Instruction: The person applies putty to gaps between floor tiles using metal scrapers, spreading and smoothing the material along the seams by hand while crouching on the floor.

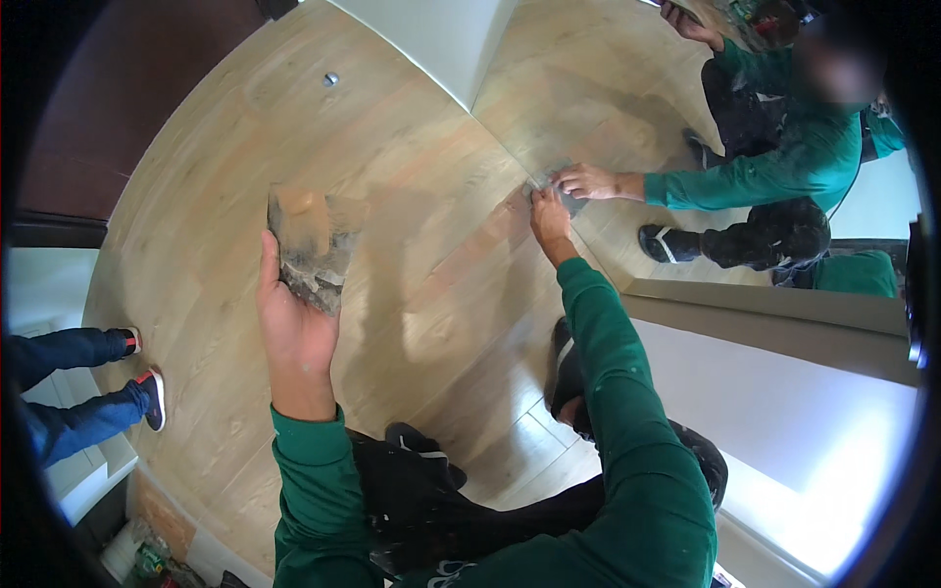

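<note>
My left hand (299, 328) holds up a flat grey board (338, 235), its thumb along the left edge. A smooth tan-orange dab of putty (306, 220) lies on the board, and dried grey residue crusts its lower part. Out to the right, my right hand (551, 223) pinches a small thin greyish scraper (536, 183) at the foot of a mirror (627, 127); fingers cover much of the tool. Orange-tan smears of putty (470, 240) run along a joint in the wood-look floor (216, 206) beside that hand. The mirror repeats my hand and green sleeve.
A white wall corner (421, 39) meets the floor ahead, with a small round metal fitting (331, 79) to its left. Another person's legs in jeans (88, 412) stand at the left. A pale panel (765, 412) lies to my right. Assorted items (147, 559) sit lower left.
</note>
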`<state>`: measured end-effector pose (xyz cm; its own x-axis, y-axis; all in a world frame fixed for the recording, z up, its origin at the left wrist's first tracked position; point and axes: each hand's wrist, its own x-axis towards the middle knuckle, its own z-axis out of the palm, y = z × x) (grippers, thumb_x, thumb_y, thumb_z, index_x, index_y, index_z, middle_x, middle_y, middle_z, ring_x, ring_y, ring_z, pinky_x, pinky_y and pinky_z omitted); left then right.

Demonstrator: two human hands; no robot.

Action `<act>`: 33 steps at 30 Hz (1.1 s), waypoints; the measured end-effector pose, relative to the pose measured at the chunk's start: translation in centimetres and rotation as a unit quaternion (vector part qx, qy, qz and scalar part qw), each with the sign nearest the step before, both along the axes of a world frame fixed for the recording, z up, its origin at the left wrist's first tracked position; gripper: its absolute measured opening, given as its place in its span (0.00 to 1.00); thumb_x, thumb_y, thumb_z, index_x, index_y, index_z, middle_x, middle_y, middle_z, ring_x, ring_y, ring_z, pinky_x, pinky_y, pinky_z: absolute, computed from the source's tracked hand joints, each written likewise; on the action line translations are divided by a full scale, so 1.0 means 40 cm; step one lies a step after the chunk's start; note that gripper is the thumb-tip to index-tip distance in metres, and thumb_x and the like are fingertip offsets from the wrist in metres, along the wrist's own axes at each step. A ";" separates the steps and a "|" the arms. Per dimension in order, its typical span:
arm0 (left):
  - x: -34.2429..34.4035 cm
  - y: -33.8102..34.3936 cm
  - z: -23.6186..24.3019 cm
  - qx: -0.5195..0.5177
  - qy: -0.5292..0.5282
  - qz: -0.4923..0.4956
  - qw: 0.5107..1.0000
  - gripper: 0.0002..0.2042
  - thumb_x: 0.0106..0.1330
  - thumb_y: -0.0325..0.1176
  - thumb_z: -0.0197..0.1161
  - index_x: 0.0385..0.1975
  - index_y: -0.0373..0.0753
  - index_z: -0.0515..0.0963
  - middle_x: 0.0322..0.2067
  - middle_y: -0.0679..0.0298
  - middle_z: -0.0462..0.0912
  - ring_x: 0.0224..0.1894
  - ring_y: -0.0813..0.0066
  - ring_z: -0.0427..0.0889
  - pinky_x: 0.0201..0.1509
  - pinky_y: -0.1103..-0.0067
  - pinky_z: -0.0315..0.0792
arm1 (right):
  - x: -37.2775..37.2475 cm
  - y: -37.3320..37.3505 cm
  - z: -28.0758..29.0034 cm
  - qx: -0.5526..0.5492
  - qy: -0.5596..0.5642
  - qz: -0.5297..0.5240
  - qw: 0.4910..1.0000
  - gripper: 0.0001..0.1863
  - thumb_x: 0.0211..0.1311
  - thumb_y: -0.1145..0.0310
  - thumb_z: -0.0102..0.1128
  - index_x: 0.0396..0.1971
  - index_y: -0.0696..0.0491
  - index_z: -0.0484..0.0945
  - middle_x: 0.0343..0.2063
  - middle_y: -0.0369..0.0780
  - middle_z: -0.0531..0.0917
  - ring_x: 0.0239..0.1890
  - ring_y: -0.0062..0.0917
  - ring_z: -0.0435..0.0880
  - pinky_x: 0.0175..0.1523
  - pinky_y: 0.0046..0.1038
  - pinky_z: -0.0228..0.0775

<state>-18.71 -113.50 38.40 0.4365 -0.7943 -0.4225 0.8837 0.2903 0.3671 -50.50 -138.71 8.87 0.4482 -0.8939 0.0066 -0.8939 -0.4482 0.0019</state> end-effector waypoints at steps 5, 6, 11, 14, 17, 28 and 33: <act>0.006 0.006 -0.003 0.002 0.002 -0.002 1.000 0.14 0.75 0.39 0.53 0.52 0.38 0.76 0.50 0.61 0.83 0.51 0.70 0.83 0.53 0.76 0.81 | -0.005 0.012 -0.004 0.011 -0.036 0.026 0.999 0.14 0.60 0.71 0.53 0.46 0.53 0.78 0.45 0.44 0.78 0.49 0.40 0.79 0.48 0.39 0.78; 0.010 0.008 0.000 0.001 -0.001 0.002 1.000 0.15 0.75 0.39 0.52 0.52 0.37 0.76 0.50 0.61 0.83 0.51 0.70 0.83 0.53 0.76 0.81 | 0.002 0.008 0.004 0.017 -0.058 0.023 0.998 0.14 0.60 0.71 0.54 0.46 0.53 0.78 0.45 0.45 0.78 0.49 0.40 0.79 0.49 0.40 0.77; 0.000 0.012 -0.001 -0.011 -0.001 -0.005 1.000 0.15 0.75 0.39 0.52 0.53 0.36 0.75 0.50 0.60 0.83 0.51 0.69 0.83 0.53 0.75 0.80 | 0.010 0.013 0.005 0.020 -0.045 0.005 0.999 0.13 0.59 0.69 0.54 0.44 0.54 0.78 0.43 0.45 0.78 0.49 0.42 0.78 0.49 0.40 0.77; 0.009 0.014 0.000 -0.020 -0.003 0.001 1.000 0.15 0.75 0.39 0.52 0.53 0.36 0.75 0.50 0.60 0.83 0.50 0.68 0.83 0.54 0.74 0.80 | 0.065 0.102 -0.007 0.050 -0.089 0.037 0.994 0.13 0.56 0.71 0.55 0.42 0.54 0.78 0.40 0.45 0.78 0.45 0.43 0.78 0.47 0.41 0.77; 0.016 0.010 -0.020 -0.032 0.010 0.013 0.999 0.15 0.75 0.39 0.53 0.53 0.37 0.75 0.50 0.60 0.83 0.50 0.68 0.83 0.54 0.74 0.79 | 0.135 0.232 -0.001 0.077 -0.107 0.067 0.989 0.13 0.54 0.73 0.56 0.41 0.55 0.78 0.40 0.45 0.78 0.44 0.43 0.78 0.46 0.41 0.77; 0.039 0.000 -0.033 -0.020 0.019 0.039 0.999 0.16 0.76 0.40 0.51 0.56 0.38 0.74 0.54 0.60 0.80 0.56 0.67 0.79 0.61 0.71 0.75 | 0.308 0.643 -0.015 0.156 -0.111 0.180 0.965 0.19 0.52 0.72 0.59 0.46 0.58 0.77 0.40 0.46 0.78 0.44 0.44 0.77 0.45 0.42 0.77; 0.045 -0.006 -0.053 -0.040 0.010 0.018 0.999 0.19 0.76 0.42 0.49 0.60 0.39 0.71 0.57 0.58 0.77 0.59 0.62 0.76 0.63 0.63 0.73 | 0.260 0.611 0.062 0.238 -0.135 0.219 0.937 0.18 0.54 0.73 0.57 0.47 0.55 0.79 0.39 0.47 0.80 0.44 0.43 0.79 0.47 0.41 0.76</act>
